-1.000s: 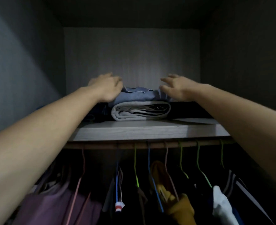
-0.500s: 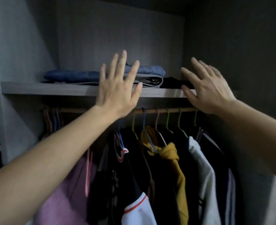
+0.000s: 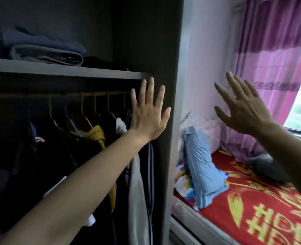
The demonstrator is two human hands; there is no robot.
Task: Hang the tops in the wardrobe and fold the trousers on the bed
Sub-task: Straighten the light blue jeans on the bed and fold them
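Wardrobe [image 3: 164, 50] at left: tops [image 3: 96, 135] hang on its rail [image 3: 102, 93], folded trousers [image 3: 45, 53] on the shelf [image 3: 66, 69]. Left hand [image 3: 148, 119] and right hand [image 3: 243, 112] empty, fingers spread. Likely between garments; next, check bed [image 3: 252, 200] for more.

Wardrobe [image 3: 165, 50]: was dark grey-brown.
Trousers [image 3: 45, 50]: were blue and pale grey.
Hoodie [image 3: 95, 134]: was mustard yellow.
Top [image 3: 150, 165]: was dark navy with white stripes.
Bedspread [image 3: 252, 200]: was red, patterned in yellow.
Pillow [image 3: 202, 165]: was light blue.
Curtain [image 3: 273, 59]: was pink, banded deeper magenta at the top.
Wall [image 3: 208, 50]: was pale pink.
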